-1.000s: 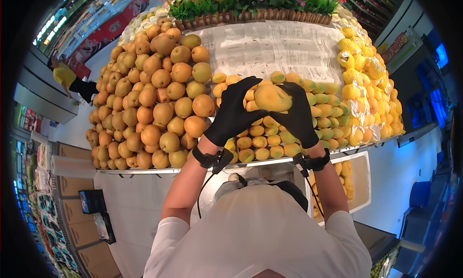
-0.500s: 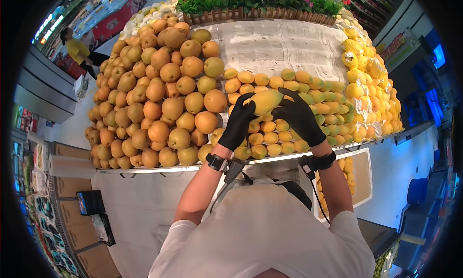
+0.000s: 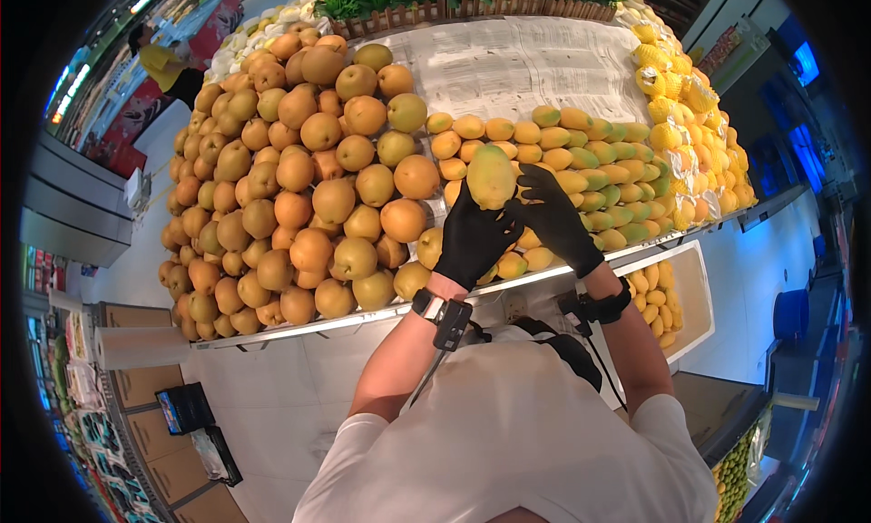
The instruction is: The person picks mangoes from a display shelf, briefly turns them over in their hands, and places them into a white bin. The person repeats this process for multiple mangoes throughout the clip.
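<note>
A large yellow-green mango is raised over the sloped display, standing lengthwise. My left hand, in a black glove, grips it from below. My right hand, also gloved, is at the mango's right side with bent fingers near or against it; contact is unclear. Rows of small yellow-green mangoes lie around and behind my hands. Brown-orange round pears are heaped to the left, and yellow fruit in foam nets is piled to the right.
Paper sheets cover the display behind the mangoes, below a flower planter. A box of mangoes sits below the front rail at right. A person in a yellow top is at far left. Cardboard boxes stand at lower left.
The mango has turned from lying sideways to lengthwise. My left hand has moved right and under it; my right hand has shifted to its side, fingers looser around it.
</note>
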Demonstrator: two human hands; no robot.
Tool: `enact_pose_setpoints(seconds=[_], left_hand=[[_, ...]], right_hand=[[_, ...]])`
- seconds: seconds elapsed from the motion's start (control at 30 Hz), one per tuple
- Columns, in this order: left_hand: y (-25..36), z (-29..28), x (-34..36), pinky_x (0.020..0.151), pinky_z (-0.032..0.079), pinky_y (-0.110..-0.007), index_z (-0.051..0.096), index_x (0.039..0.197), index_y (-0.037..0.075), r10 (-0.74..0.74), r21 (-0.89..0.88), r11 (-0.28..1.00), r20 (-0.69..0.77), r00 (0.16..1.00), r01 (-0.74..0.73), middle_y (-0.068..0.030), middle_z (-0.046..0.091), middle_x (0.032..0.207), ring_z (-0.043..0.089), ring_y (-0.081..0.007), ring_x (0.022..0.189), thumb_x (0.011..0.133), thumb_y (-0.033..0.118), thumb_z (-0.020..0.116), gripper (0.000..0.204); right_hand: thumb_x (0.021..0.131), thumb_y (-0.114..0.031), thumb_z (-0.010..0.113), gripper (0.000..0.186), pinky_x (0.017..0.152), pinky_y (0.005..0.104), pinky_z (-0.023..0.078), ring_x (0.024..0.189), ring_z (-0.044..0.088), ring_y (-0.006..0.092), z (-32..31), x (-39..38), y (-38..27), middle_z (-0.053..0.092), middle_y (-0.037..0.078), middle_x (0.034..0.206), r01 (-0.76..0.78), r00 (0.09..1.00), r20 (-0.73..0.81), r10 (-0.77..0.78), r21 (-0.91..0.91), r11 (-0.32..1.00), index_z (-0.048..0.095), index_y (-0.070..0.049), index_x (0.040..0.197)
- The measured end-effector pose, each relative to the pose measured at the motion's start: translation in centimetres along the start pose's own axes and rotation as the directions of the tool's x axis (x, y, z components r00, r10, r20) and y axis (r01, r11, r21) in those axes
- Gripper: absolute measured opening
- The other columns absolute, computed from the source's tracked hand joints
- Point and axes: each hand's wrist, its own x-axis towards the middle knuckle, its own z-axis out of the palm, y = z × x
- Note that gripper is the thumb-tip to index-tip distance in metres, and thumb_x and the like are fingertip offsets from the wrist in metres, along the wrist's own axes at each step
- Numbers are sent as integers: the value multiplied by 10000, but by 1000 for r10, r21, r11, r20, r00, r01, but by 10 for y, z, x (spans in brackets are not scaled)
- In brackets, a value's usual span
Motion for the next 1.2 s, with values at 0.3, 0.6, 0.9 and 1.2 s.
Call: enact_pose_setpoints(seconds=[0.3, 0.6, 0.9, 1.2], left_hand=[[-27, -6, 7, 962, 377, -371, 497, 1227, 148, -27, -59, 998, -102, 994, 21, -46, 501, 1193, 469, -199, 1112, 919, 417, 526, 409], [-64, -2, 25, 968, 376, -366, 458, 1282, 185, 148, 187, 974, -94, 985, -128, -33, 486, 1223, 461, -191, 1131, 916, 285, 559, 392], [-115, -8, 50, 886, 456, -347, 367, 1314, 31, 206, 811, 548, 106, 973, -204, -143, 362, 1360, 540, -198, 1085, 862, 6, 594, 506], [-140, -5, 63, 969, 381, -388, 434, 1326, 155, -282, 210, 920, -234, 930, 332, -124, 484, 1299, 475, -261, 1135, 944, 467, 438, 493]], right_hand=[[793, -276, 729, 597, 766, 298, 507, 968, 579, 175, 11, -4, -26, 575, 144, 1074, -99, 992, -49, 116, 263, 960, 433, 13, 1223], [850, -180, 656, 400, 770, 259, 488, 941, 580, 128, -31, -17, 4, 597, 59, 1076, 36, 996, -86, -25, 138, 990, 514, 5, 1175], [834, -153, 673, 426, 809, 270, 479, 961, 571, 125, -97, -51, 25, 610, 68, 1053, 17, 984, -179, 8, 135, 991, 516, 5, 1197], [855, -202, 623, 468, 925, 325, 458, 1084, 553, 203, -191, -115, 101, 584, 92, 1130, 123, 978, -210, -4, 558, 821, 472, 14, 1241]])
